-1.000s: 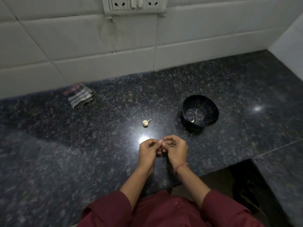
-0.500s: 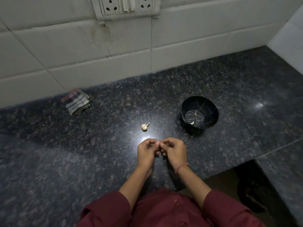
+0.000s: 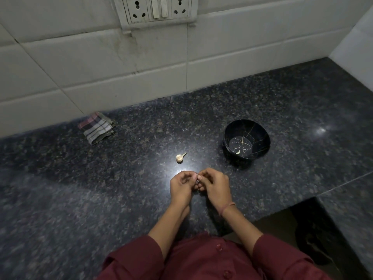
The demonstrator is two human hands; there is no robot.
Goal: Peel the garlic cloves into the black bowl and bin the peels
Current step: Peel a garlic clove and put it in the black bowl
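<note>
Out left a folded checked cloth [image 3: 96, 127] sits idle by the wall [image 3: 101, 77], then a papery garlic piece [image 3: 180, 157] lies unpeeled on the counter [image 3: 302, 118] — and just nearer, the left hand [image 3: 181, 187] and right hand [image 3: 217, 185] meet fingertip to fingertip, both curled and pinching a small clove [image 3: 197, 180] (barely visible between them). Over right, the black bowl [image 3: 261, 133] holds one peeled clove [image 3: 238, 152] — early days, I'd say: this one to finish, the loose piece to do, and the peels to bin, with no bin in view.
</note>
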